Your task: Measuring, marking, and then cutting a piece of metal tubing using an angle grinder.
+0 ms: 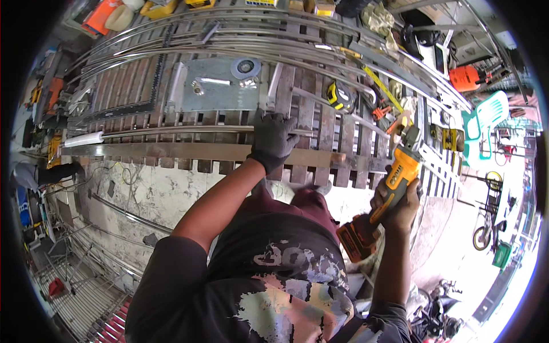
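My left hand (pixel 273 140), in a dark glove, presses down on a long flat metal bar (pixel 171 151) that lies along the near edge of a slatted metal workbench (pixel 320 123). My right hand (pixel 397 208) is bare and grips the yellow body of a cordless angle grinder (pixel 386 194). The grinder's head points up toward the right end of the bench, just past the bar's end. Its orange battery pack sits below my wrist.
On the bench lie a grey steel plate (pixel 220 86), a yellow tape measure (pixel 341 96), thin rods and long curved steel strips. A white tube (pixel 84 139) rests at the left. More steel lengths lie on the floor at lower left. A teal plastic chair (pixel 486 123) stands at right.
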Demonstrator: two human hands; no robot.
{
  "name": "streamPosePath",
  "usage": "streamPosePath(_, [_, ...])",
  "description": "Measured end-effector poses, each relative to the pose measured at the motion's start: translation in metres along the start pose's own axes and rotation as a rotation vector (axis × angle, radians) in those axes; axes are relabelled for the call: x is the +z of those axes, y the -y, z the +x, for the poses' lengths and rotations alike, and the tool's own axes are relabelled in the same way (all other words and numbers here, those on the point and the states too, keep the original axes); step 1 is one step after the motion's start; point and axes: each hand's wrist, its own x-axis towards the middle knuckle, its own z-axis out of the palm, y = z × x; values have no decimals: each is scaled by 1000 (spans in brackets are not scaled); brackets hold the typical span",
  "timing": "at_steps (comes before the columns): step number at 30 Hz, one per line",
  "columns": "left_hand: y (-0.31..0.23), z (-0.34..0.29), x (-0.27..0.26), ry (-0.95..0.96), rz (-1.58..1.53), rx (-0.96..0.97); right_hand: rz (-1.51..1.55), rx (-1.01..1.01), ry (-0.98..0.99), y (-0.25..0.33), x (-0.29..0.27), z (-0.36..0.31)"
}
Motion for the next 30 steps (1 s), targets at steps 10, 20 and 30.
streamPosePath(10, [6,10,12,95,98,13,65,70,-70,-40,4,37])
streamPosePath(20, [-6,20,10,37,133,57,63,237,283,-74,-40,57])
streamPosePath(30, [3,25,5,290,132,145,-193,106,224,-104,-39,66])
